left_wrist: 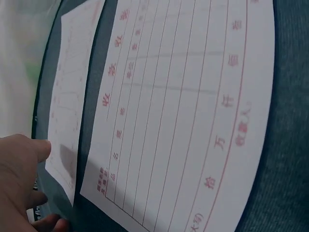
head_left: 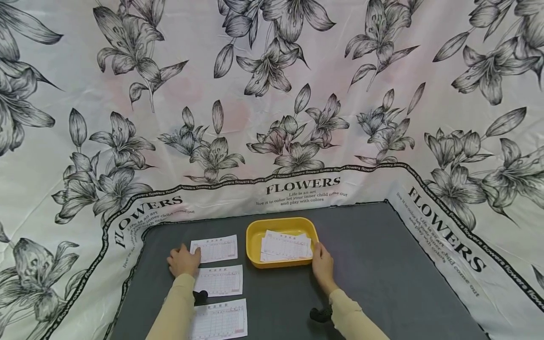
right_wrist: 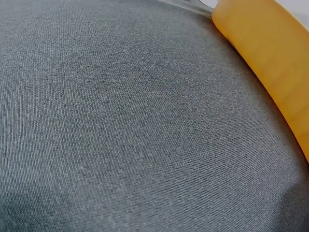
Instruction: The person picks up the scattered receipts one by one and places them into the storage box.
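Note:
In the head view three printed paper forms with red headings lie in a column on the left of the dark table. My left hand (head_left: 184,261) is at the left end of the far form (head_left: 216,249), its thumb over the paper and its other fingers off the edge. The left wrist view shows that thumb (left_wrist: 41,150) at the paper and the middle form (left_wrist: 169,106) large in front. My right hand (head_left: 324,268) grips the right side of a yellow plastic tray (head_left: 280,264), thumb at the rim. Inside lie several similar slips (head_left: 286,246). The right wrist view shows only the tray's outer wall (right_wrist: 265,48).
The near form (head_left: 221,320) lies closest to me, partly behind my left sleeve. Grey cloth (head_left: 374,264) covers the table. A white flower-printed curtain (head_left: 297,141) borders its back and both sides.

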`<state>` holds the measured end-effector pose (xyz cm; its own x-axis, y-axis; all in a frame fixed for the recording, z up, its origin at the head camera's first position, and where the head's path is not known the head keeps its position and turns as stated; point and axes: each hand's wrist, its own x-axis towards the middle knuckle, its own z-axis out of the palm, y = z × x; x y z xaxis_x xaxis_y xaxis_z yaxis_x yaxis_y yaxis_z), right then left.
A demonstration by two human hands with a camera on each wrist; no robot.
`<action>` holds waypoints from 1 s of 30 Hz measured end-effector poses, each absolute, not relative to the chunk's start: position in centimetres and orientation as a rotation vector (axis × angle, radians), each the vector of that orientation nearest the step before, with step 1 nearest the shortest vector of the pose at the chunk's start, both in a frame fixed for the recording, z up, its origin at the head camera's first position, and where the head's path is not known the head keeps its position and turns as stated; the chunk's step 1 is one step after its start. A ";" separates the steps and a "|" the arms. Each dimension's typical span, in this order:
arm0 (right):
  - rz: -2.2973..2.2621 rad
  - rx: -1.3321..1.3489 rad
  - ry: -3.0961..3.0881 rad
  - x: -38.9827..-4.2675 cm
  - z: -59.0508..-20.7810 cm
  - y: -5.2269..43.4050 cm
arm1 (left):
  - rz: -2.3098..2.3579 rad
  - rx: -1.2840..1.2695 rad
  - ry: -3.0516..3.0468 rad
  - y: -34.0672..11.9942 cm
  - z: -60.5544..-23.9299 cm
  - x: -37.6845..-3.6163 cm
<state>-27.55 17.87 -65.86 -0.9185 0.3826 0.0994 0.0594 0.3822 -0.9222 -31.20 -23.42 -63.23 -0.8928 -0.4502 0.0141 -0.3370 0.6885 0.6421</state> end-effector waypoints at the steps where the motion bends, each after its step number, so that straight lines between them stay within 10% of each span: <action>1: 1.551 -0.388 -2.351 -27.6 -65.8 17.9 | -0.980 0.631 -2.740 -23.6 -63.2 -31.1; 30: 1.573 -0.384 -2.331 -27.6 -65.9 17.9 | -0.998 0.607 -2.570 -23.4 -65.5 -32.4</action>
